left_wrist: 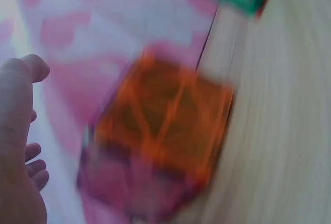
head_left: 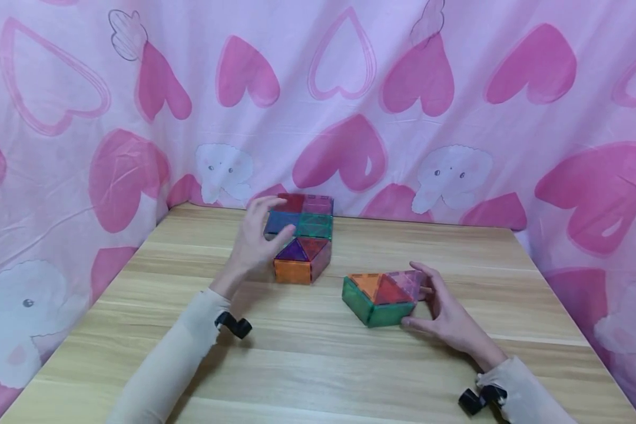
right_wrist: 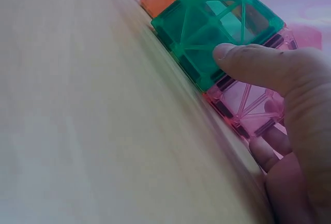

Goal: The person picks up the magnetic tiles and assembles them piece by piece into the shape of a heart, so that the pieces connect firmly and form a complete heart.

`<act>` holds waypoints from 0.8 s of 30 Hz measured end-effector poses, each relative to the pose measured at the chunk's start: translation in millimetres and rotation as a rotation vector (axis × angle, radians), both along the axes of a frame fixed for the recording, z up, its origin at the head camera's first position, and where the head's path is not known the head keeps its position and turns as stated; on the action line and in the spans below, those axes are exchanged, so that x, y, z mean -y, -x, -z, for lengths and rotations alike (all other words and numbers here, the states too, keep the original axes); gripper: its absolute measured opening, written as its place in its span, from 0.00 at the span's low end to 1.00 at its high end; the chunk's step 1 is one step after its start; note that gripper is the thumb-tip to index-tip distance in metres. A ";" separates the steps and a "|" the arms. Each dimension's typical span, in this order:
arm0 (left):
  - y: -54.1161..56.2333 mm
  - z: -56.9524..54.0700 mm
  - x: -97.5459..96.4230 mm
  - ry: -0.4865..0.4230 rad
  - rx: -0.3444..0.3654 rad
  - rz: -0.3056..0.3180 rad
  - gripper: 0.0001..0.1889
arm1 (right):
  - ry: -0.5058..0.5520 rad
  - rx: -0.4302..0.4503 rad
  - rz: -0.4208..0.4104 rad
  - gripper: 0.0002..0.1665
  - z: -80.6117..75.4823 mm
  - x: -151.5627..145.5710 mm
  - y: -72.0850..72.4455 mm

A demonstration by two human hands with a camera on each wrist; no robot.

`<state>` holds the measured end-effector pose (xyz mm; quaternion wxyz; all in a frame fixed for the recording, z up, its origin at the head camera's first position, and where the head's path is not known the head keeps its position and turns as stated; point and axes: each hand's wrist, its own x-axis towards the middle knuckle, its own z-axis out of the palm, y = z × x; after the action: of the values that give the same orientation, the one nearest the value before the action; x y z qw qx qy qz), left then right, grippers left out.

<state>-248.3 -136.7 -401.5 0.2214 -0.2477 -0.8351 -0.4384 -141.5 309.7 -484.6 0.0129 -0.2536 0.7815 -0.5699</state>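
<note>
My right hand grips a half-hexagon block of translucent magnetic tiles on the table. Its top has orange, red and pink triangles, and its sides include green squares. In the right wrist view, the thumb presses a green tile while other fingers curl behind a pink tile. Further left, my left hand hovers with spread, relaxed fingers beside another tile block, purple and red on top with an orange front. The left wrist view shows this hand apart from the blurred orange tile.
Behind the purple-and-red block, and up against it, stands a square tile block with red, pink, blue and green on top. The wooden table ends at a pink heart-patterned curtain at the back and sides.
</note>
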 end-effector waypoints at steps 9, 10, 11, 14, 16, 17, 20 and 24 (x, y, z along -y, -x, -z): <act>28.1 48.9 46.1 -0.174 0.324 0.110 0.29 | 0.011 -0.089 0.024 0.73 3.0 -18.9 9.2; 29.0 52.0 47.2 -0.176 0.346 0.120 0.29 | -0.001 -0.094 0.058 0.73 2.5 -21.9 10.0; 29.7 54.5 47.7 -0.181 0.368 0.128 0.28 | -0.015 -0.103 0.098 0.72 1.7 -24.6 11.3; 31.0 58.5 47.5 -0.192 0.400 0.129 0.27 | -0.080 -0.147 0.272 0.63 -1.2 -30.0 13.9; 32.3 60.1 46.9 -0.202 0.405 0.124 0.26 | -0.111 -0.167 0.381 0.57 -2.6 -30.2 14.3; 32.5 60.5 46.6 -0.208 0.407 0.123 0.26 | -0.115 -0.169 0.414 0.54 -3.4 -28.8 14.0; 32.7 61.8 46.4 -0.220 0.413 0.121 0.26 | -0.092 -0.139 0.417 0.51 -4.1 -20.5 11.1; 31.6 63.5 48.2 -0.229 0.427 0.126 0.26 | -0.120 -0.087 0.393 0.60 -3.4 -2.2 8.1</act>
<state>-279.9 -184.9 -465.0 0.0391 -0.1743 -0.7908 -0.5855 -149.6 312.0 -481.2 -0.1173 -0.1193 0.8484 -0.5022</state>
